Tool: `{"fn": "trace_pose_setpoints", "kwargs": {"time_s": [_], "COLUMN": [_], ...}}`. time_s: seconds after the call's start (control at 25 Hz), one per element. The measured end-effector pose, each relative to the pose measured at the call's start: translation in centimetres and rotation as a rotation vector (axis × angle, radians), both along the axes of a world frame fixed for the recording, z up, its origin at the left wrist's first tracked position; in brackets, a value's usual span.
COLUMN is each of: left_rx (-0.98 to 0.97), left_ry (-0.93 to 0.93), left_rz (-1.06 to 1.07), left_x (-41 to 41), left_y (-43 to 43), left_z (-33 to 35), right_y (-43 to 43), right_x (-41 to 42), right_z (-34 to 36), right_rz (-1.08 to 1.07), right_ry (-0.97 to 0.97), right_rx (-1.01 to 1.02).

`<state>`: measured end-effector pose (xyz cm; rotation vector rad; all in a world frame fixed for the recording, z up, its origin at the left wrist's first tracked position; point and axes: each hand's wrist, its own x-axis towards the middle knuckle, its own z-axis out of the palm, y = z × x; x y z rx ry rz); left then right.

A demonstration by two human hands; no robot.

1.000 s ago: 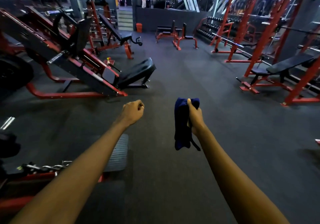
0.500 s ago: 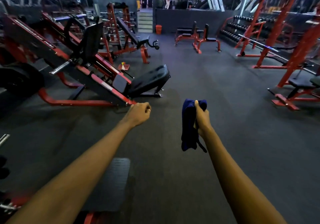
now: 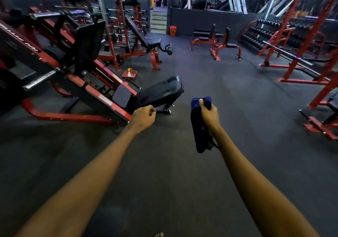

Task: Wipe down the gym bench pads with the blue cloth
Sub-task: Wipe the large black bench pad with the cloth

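Both bare arms reached forward over the dark rubber floor (image 3: 182, 182). The right hand (image 3: 210, 115) had its grip clamped round the blue cloth (image 3: 198, 130). The thumb lay on top of the bunched upper end, and the rest of the cloth hung down just left of the wrist. The left hand (image 3: 143, 117) was near it but apart from the cloth, its grip drawn together in a fist with nothing in it.

Just beyond the left hand lay the black pad (image 3: 161, 92) of a red leg-press machine (image 3: 76, 83), tilted low toward the floor; neither hand touched it. Farther off on the left, a red tray (image 3: 134, 74) with a small bottle in it sat on the floor, near an inclined bench (image 3: 139, 33) with a black pad. At the far middle stood two red-framed seats (image 3: 226, 44) with upright black pads, and an orange bin (image 3: 172, 30) stood against the far wall. Dumbbell racks (image 3: 263, 33) lined the far right, and red racks (image 3: 300, 41) with a barbell stood on the right.
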<state>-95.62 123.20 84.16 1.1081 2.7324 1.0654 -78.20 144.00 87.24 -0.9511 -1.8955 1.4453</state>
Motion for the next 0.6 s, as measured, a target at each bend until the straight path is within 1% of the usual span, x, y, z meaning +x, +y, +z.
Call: {"fn": "trace_pose_setpoints", "kwargs": {"time_s": [0.12,0.24,0.32,0.44,0.6], "left_rx": [0.005,0.039,0.040,0.023,-0.012], "left_ry": [0.009,0.015,0.023,0.012,-0.002], "left_rz": [0.014,0.050,0.066,0.076,0.091], "left_x": [-7.7,-15.7,-19.6,-26.1,-35.3], "left_y": [5.4,10.4,13.0,17.6,24.9], "left_z": [0.3,1.5,1.6,0.6,-2.1], "right_y": [5.2,10.6,13.8,19.4,27.3], "right_x": [-7.3,-14.5,-18.3,-25.5,-35.8], "right_z": [0.3,0.9,0.5,-1.2,-3.6], "right_rz": [0.002,-0.028,-0.031,-0.029,0.005], "right_ry": [-0.031,-0.029,-0.031,-0.028,-0.030], "right_rx": [0.021,-0.002,-0.014,-0.063,-0.077]}}
